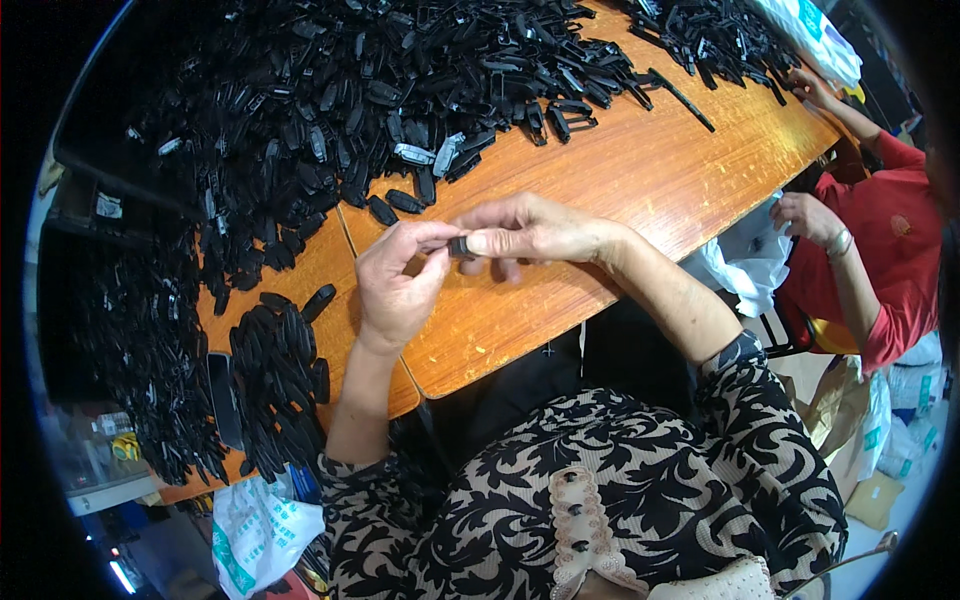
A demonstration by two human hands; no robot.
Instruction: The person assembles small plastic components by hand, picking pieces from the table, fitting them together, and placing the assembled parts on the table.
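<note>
A small black plastic piece (459, 246) is held above the wooden table between my two hands. My left hand (397, 290) pinches its left end between thumb and fingers. From the other side, the thumb of my right hand (535, 232) presses on it, with the fingers curled behind. Most of the piece is hidden by my fingers. Just beyond my hands lie a few loose oval black plastic parts (404, 201) at the edge of a big heap (340, 110). Left of my left forearm is a stack of similar black oval parts (275, 345).
A dark phone-like slab (224, 400) lies beside the stack. The wooden table (600, 200) has a seam near my left hand. At right a person in a red shirt (880, 250) sits by another heap (715, 40). White plastic bags (265, 535) hang or lie around the table.
</note>
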